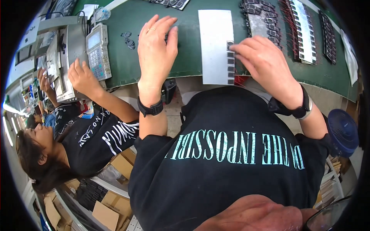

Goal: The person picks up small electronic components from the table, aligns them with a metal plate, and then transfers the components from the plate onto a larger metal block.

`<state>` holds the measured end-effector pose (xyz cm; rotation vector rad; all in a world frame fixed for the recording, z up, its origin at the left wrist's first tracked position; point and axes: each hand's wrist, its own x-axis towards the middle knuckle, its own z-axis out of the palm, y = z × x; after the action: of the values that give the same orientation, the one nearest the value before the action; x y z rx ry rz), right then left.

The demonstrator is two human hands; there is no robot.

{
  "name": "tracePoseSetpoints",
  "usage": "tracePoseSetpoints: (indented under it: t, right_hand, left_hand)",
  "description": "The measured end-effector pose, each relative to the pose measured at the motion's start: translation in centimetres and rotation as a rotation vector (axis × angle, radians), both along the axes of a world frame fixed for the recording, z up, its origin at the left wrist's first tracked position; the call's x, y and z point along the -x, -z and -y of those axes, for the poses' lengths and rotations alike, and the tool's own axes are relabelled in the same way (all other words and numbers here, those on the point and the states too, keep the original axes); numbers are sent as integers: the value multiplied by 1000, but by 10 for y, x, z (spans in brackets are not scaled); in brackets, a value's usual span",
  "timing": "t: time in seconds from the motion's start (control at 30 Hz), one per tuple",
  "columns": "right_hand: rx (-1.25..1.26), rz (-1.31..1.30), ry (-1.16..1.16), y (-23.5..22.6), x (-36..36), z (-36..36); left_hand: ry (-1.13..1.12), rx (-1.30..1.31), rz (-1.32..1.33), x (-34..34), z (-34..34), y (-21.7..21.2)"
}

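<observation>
My left hand [157, 48] is over the green table, palm down. Its fingers are bent a little and the thumb stands apart; a dark part [166, 37] shows in the gap beside the thumb, and I see nothing gripped. A flat white plate [216, 46] lies in front of me, with a row of small black square parts [231, 61] along its right edge. At the upper end of that row are the fingertips of my right hand [264, 57], drawn together at the plate's edge. What they pinch, if anything, is hidden. Red wires [241, 80] show under the hand.
Loose black parts [130, 44] lie left of my left hand. Farther right are plates loaded with black parts [264, 23], some with red wires. A grey keypad device [98, 52] stands at the left, near a co-worker's hand [84, 79]. A blue fan [342, 133] is at my right.
</observation>
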<state>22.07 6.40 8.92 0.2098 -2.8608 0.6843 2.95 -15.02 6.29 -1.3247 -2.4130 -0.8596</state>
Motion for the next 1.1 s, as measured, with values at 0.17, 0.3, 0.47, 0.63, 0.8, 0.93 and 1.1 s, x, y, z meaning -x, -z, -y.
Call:
tracePoseSetpoints:
  t: [0.17,0.3,0.47,0.63,0.8,0.93,1.1]
  right_hand:
    - [-217,0,101,25,19,10]
    - [-209,56,130,24,24,12]
    - [-65,54,120,14,33,10]
    - [-112,115,137,5,30,7]
    - [312,178,230,-17,14,10]
    - [819,246,249,-18,-8,3]
    - [1417,387,306,-9,-8,3]
  left_hand:
    - [-118,65,-10,13,32,10]
    - [-113,114,9,3,38,9]
    - [19,196,-8,-6,37,6]
    - [132,268,-52,2,24,0]
    - [171,217,61,-1,14,0]
    - [181,-92,466,-30,-8,-10]
    - [407,-446,1133,-56,-30,-6]
